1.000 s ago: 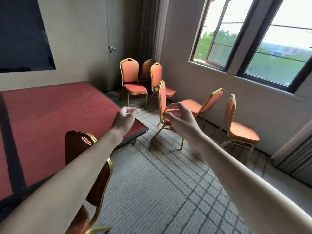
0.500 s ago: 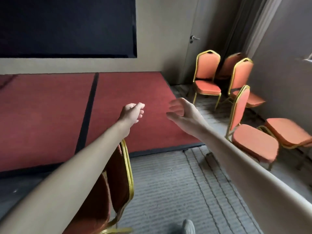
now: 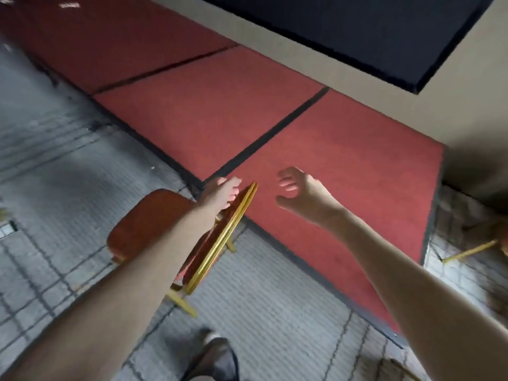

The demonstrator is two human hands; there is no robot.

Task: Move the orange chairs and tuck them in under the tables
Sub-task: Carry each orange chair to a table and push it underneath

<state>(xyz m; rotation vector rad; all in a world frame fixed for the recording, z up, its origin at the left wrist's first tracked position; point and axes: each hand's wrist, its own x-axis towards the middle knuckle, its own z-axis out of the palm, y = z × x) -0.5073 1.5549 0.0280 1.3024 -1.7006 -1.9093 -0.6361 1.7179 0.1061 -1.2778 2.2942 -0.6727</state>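
An orange chair [image 3: 145, 224] with a gold frame stands on the carpet against the edge of the low red-topped table [image 3: 220, 114], its seat to the left and its backrest seen edge-on. My left hand [image 3: 220, 195] is at the top of the backrest, fingers lying against it; whether they grip it cannot be told. My right hand [image 3: 302, 196] hovers over the red table top, just right of the backrest, fingers spread and curled, holding nothing.
A gold leg of another chair [image 3: 467, 251] shows at the right edge, past the table's corner. My shoe [image 3: 214, 358] is on the grey patterned carpet [image 3: 261, 298] behind the chair. A dark panel [image 3: 357, 31] hangs on the wall beyond the table.
The view has swung left and down, away from the group of chairs. My left hand dropped from mid-air onto the top of the near chair's backrest. The right hand stays open.
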